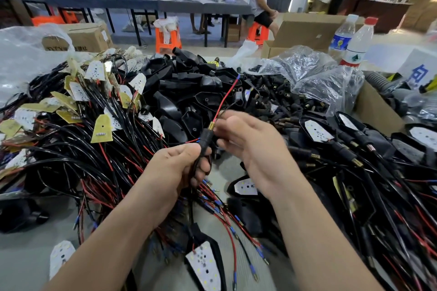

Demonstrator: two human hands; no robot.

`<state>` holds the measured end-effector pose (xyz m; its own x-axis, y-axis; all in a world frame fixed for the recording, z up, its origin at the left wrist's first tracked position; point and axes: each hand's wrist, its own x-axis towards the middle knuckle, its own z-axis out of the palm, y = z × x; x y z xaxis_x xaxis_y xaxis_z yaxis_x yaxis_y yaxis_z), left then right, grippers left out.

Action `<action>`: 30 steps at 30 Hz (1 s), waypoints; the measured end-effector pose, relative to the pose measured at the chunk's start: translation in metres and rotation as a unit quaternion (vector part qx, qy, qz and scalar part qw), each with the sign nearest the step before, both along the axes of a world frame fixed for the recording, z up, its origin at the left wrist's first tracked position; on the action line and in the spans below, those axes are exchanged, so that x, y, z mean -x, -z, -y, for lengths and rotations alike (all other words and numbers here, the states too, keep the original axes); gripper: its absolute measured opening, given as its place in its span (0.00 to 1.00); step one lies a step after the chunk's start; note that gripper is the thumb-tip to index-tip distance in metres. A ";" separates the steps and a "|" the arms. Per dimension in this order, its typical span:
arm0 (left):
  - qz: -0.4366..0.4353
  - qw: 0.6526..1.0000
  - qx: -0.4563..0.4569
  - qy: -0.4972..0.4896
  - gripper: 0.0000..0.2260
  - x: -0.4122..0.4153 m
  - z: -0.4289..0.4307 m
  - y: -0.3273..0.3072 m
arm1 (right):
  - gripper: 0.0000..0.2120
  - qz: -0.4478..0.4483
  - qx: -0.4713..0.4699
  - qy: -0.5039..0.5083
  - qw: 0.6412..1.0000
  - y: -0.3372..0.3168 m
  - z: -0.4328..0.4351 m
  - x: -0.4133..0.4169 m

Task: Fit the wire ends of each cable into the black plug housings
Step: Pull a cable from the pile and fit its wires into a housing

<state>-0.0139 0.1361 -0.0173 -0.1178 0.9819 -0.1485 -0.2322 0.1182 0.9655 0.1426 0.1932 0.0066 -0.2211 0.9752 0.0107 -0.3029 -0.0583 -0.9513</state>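
— Between the two hands, what is being held?
— A black plug housing (204,143), slim, with a brass collar at its top. The left hand (176,170) grips it, fingers curled round its lower end and round the black cable (190,208) that runs down out of the fist.
— And the right hand (254,146)?
— Just right of the housing and a little higher. Its thumb and fingertips pinch the red wire (224,99) right above the brass collar, though they are somewhat blurred. From that pinch the wire rises away to a blue-sleeved end.
— What lies left of the left hand?
— A tangle of black and red cables (78,149) with LED boards (102,129) on their ends, white or yellow side up.
— Beyond the hands?
— A heap of black lamp shells (189,92). Beyond the right hand, loose plug housings (283,99) spill from a clear plastic bag (314,71). Two water bottles (359,42) stand farther off on that side.
— Below the wrists?
— Wires with blue-sleeved tips (252,268) and a white LED board (205,264) in a black shell, lying on the grey table (23,255).
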 end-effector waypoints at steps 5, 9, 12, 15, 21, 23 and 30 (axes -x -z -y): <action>-0.040 0.998 -0.028 0.038 0.13 0.001 0.000 0.003 | 0.13 0.068 -0.061 0.001 0.996 0.003 0.007 0.011; -0.060 0.995 -0.028 0.072 0.13 -0.003 0.002 0.003 | 0.15 0.009 -0.059 0.089 0.994 0.002 0.003 0.007; -0.092 0.991 -0.018 0.097 0.12 -0.005 0.006 0.004 | 0.15 -0.105 -0.017 0.170 0.980 -0.003 -0.005 -0.003; -0.111 0.988 -0.017 0.105 0.14 -0.003 0.006 0.005 | 0.14 -0.152 -0.003 0.221 0.963 -0.005 -0.009 -0.011; -0.074 0.994 0.022 0.072 0.17 0.000 0.005 0.007 | 0.09 0.017 -0.021 0.047 0.999 -0.001 -0.002 -0.002; -0.081 0.995 0.005 0.063 0.16 0.000 0.003 0.008 | 0.06 0.112 -0.062 -0.013 0.992 0.002 0.002 0.000; -0.027 0.993 -0.020 0.113 0.09 0.006 0.003 0.006 | 0.13 0.027 -0.044 0.080 0.995 0.000 -0.002 0.001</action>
<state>-0.0203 0.1329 -0.0233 0.0995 0.9892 -0.1080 -0.1526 0.1224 0.9807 0.1414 0.1952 0.0068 -0.0646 0.9939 0.0893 -0.2499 0.0705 -0.9657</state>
